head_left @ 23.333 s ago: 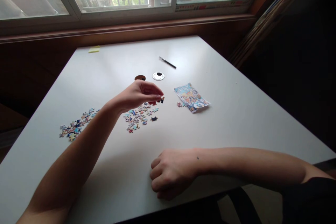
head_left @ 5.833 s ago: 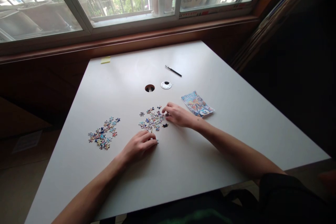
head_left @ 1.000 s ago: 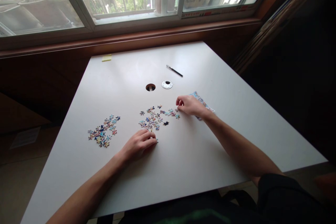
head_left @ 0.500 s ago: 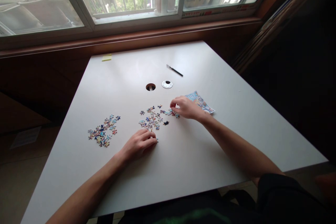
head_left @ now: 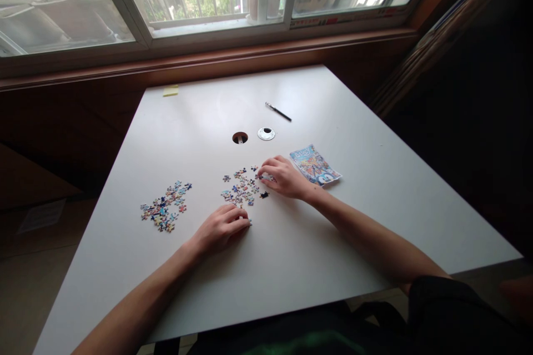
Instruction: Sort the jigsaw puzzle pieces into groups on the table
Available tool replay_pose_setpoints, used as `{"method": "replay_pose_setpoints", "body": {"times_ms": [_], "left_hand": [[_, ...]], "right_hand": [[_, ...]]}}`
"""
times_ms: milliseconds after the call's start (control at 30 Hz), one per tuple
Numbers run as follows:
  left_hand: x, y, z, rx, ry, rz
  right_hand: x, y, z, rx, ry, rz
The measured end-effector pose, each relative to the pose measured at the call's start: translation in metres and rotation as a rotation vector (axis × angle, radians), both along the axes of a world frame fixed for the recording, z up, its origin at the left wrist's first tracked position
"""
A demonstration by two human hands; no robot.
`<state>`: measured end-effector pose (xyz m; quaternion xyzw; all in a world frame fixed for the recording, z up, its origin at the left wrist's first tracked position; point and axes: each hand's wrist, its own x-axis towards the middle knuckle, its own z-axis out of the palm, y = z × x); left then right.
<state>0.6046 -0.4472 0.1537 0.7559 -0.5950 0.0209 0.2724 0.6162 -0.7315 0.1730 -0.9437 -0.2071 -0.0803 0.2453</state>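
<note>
My left hand (head_left: 222, 226) rests on the white table (head_left: 316, 255), fingers curled together, with a small jigsaw piece (head_left: 250, 223) showing at the fingertips. Just beyond it lies a loose pile of jigsaw pieces (head_left: 239, 191) in mixed colours. At that pile's right edge is my right hand (head_left: 283, 178), palm down. Its thumb and fingers are bent and apart over a few pieces, which they partly hide. A dark jigsaw piece (head_left: 264, 195) lies by itself just below the right fingertips.
Another heap of jigsaw pieces (head_left: 164, 208) lies to the left. A colourful printed sheet or packet (head_left: 315, 165) is right of my right hand. Farther back are a pen (head_left: 278, 111), a round cable hole (head_left: 240, 138), its silver cover (head_left: 266, 133) and a yellow sticky note (head_left: 170, 91).
My right hand has moved left, off the printed packet and over the pile's right edge, uncovering more of the packet. My left hand stays in place.
</note>
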Motion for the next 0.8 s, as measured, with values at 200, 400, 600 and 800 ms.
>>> {"method": "replay_pose_setpoints", "body": {"times_ms": [200,400,600,800], "left_hand": [[-0.0003,0.0,0.0011,0.006,0.003,-0.002],[-0.0001,0.0007,0.0008,-0.007,0.0,-0.004],[-0.0004,0.0003,0.0005,-0.007,-0.005,0.0],[-0.0008,0.0009,0.0004,0.004,-0.001,0.002]], "right_hand": [[0.0004,-0.0011,-0.0029,-0.013,0.003,-0.015],[0.0024,-0.0026,-0.0062,-0.02,-0.023,-0.089],[0.0008,-0.0011,-0.0021,-0.026,0.001,-0.078],[-0.0043,0.0059,-0.0054,-0.057,0.0,0.013]]}}
